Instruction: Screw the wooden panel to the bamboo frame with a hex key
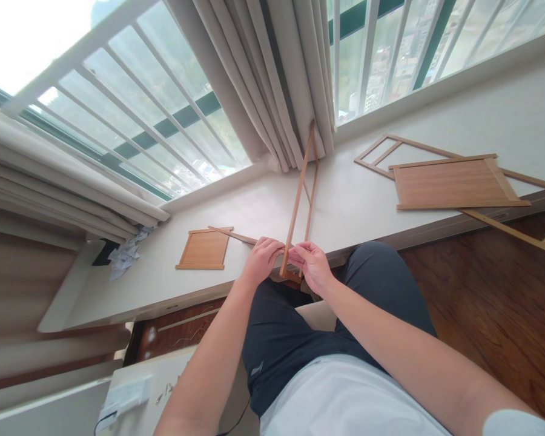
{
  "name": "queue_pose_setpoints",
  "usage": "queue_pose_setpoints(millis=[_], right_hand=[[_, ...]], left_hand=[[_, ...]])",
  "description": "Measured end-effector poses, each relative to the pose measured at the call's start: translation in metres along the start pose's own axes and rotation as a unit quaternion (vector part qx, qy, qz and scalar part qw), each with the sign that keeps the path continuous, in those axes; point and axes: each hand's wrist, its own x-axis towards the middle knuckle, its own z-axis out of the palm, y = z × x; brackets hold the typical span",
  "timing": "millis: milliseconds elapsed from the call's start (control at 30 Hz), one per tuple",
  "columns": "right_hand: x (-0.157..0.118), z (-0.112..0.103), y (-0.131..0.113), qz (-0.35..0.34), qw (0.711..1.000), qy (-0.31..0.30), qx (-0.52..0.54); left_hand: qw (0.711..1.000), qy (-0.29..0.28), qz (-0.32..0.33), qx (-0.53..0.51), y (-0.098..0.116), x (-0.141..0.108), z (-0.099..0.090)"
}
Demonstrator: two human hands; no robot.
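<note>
A slim wooden frame (297,203) with two long rails and a crosspiece leans upright from my lap toward the curtain. My left hand (262,259) is closed at the left of its near end, fingertips against the rail. Another wooden strip (231,234) runs out to the left from behind that hand. My right hand (315,266) is pinched at the right of the same rail, its thumb and fingers close together. What lies between those fingertips is too small to make out. Both hands meet just above my knees.
On the white window ledge (249,203), a small wooden panel (203,249) lies left. To the right, a larger panel (454,181) rests across another wooden frame (375,162) overhanging the edge. Crumpled paper (125,257) sits far left. Small hardware pieces (163,392) lie on a white surface lower left.
</note>
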Motion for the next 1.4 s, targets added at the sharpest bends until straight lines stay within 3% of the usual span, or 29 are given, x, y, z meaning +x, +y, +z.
queue_pose_setpoints(millis=[933,1400], right_hand=[[0.0,-0.006,-0.001,-0.009,1.0,-0.013,0.015],[0.001,-0.012,-0.008,-0.083,0.981,-0.048,-0.17]], left_hand=[[0.999,0.012,-0.048,-0.016,0.012,-0.004,0.005],[0.997,0.018,-0.066,-0.018,0.017,-0.003,0.006]])
